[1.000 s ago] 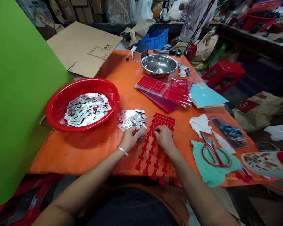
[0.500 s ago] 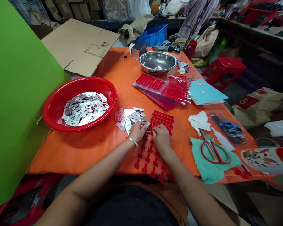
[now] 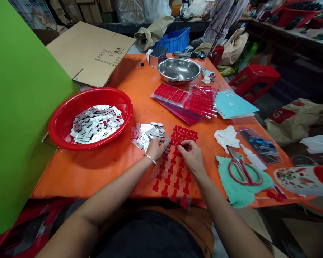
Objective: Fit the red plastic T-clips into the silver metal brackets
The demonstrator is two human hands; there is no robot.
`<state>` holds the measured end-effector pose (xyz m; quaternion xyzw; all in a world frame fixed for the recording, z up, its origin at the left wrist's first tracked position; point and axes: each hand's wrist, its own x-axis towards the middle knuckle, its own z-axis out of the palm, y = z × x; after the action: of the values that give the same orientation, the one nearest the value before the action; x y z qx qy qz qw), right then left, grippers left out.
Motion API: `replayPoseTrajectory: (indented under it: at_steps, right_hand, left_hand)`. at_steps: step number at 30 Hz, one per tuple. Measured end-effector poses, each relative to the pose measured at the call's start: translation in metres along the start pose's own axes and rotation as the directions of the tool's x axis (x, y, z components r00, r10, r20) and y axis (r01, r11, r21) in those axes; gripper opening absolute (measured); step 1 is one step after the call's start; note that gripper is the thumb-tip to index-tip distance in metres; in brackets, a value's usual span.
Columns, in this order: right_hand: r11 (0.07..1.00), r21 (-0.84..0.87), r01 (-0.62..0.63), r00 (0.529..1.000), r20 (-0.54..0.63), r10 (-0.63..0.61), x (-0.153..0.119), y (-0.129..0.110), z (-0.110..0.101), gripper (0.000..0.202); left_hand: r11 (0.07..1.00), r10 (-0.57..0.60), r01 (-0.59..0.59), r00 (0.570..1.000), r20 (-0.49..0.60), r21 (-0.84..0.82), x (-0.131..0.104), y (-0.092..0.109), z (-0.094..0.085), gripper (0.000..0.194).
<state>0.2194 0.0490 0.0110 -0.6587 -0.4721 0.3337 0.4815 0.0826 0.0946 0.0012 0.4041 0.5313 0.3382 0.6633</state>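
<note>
My left hand [image 3: 155, 148], a bracelet at its wrist, pinches a small flat metal plate [image 3: 167, 143] between thumb and fingers. Beside it lies a loose pile of such plates [image 3: 148, 133], some with red faces. My right hand [image 3: 192, 154] is over a clear sheet of red T-shaped stickers [image 3: 177, 182], thumb and forefinger curled toward each other. Whatever is at those fingertips is too small to make out. The sheet runs from between the hands to the table's front edge, and both hands cover parts of it.
A red basin [image 3: 90, 145] of metal plates stands left on the orange table [image 3: 97, 173]. Behind are a steel bowl [image 3: 179, 70], more red sticker sheets [image 3: 177, 98] and a blue notebook [image 3: 233, 104]. Scissors [image 3: 243, 170] lie on a green cloth [image 3: 228, 190] at right, near a mug [image 3: 298, 182].
My right hand has moved a little to the right, away from the metal plate, and its fingers have loosened somewhat. My left hand stays nearly in place with the plate.
</note>
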Motion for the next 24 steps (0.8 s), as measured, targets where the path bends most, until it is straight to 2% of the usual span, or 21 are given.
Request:
replayPoseTrajectory:
  at_steps: [5,9,15,24]
  right_hand:
    - [0.981,0.191,-0.041,0.999,0.032,0.035,-0.013,-0.014,0.005,0.018]
    - [0.964,0.264,-0.026,0.997,0.073,0.007,-0.025,-0.026,0.014,0.015]
    - [0.971,0.24,0.003,0.994,0.108,-0.029,-0.034,-0.026,0.019,0.014]
    - [0.977,0.211,0.044,0.994,0.089,-0.064,-0.038,-0.022,0.02,0.015]
  left_hand:
    - [0.99,0.022,-0.013,0.998,0.061,-0.139,-0.025,0.008,-0.004,0.023]
    - [0.967,-0.012,0.042,0.993,0.121,-0.253,-0.047,0.009,-0.009,0.022]
    - [0.958,-0.018,0.058,0.989,0.144,-0.282,-0.06,0.01,-0.013,0.024]
    - [0.958,-0.019,0.062,0.988,0.156,-0.279,-0.065,0.013,-0.012,0.027]
